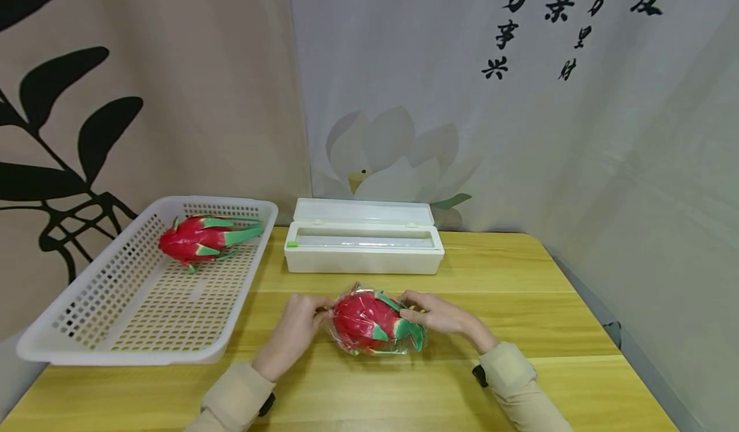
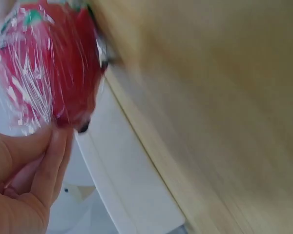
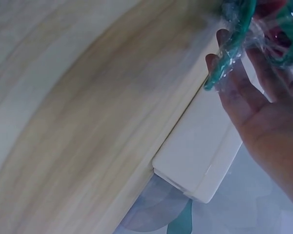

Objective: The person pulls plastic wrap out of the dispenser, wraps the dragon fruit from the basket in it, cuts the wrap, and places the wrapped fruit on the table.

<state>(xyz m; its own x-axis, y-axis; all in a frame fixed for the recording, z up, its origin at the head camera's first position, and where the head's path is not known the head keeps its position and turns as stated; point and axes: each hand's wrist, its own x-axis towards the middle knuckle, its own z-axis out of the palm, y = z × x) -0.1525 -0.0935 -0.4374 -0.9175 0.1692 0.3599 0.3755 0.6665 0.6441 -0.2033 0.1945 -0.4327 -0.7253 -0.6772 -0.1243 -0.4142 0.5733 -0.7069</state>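
Observation:
A red dragon fruit [image 1: 369, 321] with green leaf tips is covered in clear, shiny plastic wrap, in front of me over the table. My left hand [image 1: 301, 323] pinches the gathered wrap at its left end; in the left wrist view, the thumb and fingertips [image 2: 53, 134] meet right at the fruit's end. At the leafy right end is my right hand [image 1: 439, 313], its fingers extended and touching the wrap. Loose film hangs by those fingers [image 3: 241, 83] in the right wrist view. Behind the fruit stands a white cling film box [image 1: 364, 262], lid up, with a roll inside.
To the left, a white plastic basket [image 1: 242, 316] with a perforated bottom holds another dragon fruit [image 1: 199, 239]. The wooden table [image 1: 508, 291] ends at a right edge, with a printed cloth [image 1: 577, 149] hanging behind it.

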